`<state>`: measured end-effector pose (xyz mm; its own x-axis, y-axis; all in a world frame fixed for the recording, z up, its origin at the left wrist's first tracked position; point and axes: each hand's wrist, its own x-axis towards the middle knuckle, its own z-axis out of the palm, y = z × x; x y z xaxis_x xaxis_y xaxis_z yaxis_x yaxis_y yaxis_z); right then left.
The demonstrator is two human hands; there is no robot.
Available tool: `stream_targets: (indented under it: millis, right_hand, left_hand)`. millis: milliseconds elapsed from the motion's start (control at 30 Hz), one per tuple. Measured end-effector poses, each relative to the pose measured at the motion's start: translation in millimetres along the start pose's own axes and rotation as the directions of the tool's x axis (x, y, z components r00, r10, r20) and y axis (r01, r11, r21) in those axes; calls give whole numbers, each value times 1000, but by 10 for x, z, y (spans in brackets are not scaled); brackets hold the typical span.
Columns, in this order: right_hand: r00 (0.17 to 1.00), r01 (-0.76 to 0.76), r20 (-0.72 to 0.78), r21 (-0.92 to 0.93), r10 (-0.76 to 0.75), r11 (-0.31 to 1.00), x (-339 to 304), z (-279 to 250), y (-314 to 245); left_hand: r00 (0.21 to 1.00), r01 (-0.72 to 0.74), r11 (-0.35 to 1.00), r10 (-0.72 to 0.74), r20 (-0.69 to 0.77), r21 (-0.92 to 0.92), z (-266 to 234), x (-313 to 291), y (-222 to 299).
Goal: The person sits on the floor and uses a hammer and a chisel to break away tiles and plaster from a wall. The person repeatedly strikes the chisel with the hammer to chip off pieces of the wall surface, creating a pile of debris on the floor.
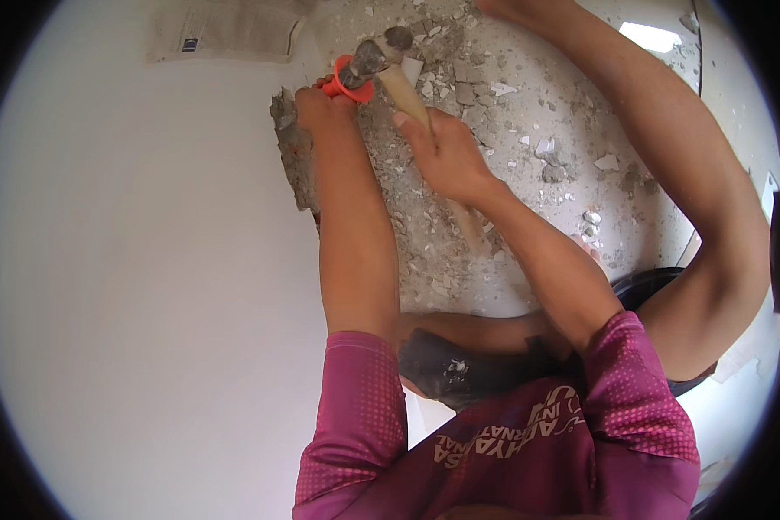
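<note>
My left hand point(315, 107) is closed round the red grip of a chisel with a round red hand guard point(356, 91), close to the white wall point(147, 225). The chisel's blade and tip are hidden from view. In my right hand point(452, 158) is a hammer, gripped by its pale wooden handle point(405, 94). Its worn grey metal head point(371, 57) is right at the guard, though I cannot tell whether it touches the chisel. Below my left hand, a rough chipped strip point(295, 160) of grey mortar shows along the wall's edge.
Broken plaster and mortar rubble point(468, 91) litters the pale floor between my arms and my bare leg point(667, 130). A printed sheet point(225, 33) lies at the far left. Beside my bent leg is a black round-rimmed container point(646, 282), partly hidden.
</note>
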<state>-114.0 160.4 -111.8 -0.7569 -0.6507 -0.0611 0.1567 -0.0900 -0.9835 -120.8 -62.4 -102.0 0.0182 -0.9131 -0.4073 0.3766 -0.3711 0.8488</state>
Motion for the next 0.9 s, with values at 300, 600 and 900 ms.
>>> stream_targets:
  millis: [300,600,900]
  right_hand:
    - [886,135,-446,509,126,850,81,-358,-336]
    - [970,-14,-217,414,113,910,130,-721,-843]
    - [989,-87,111,-128,102,988,232,-354,-559]
  left_hand:
    - [984,176,954,-172,36,-244,79,51,114]
    - [984,165,971,-175,-43,-175,-60,105,334]
    - [969,246,944,-243,39,-219,-53,48,350]
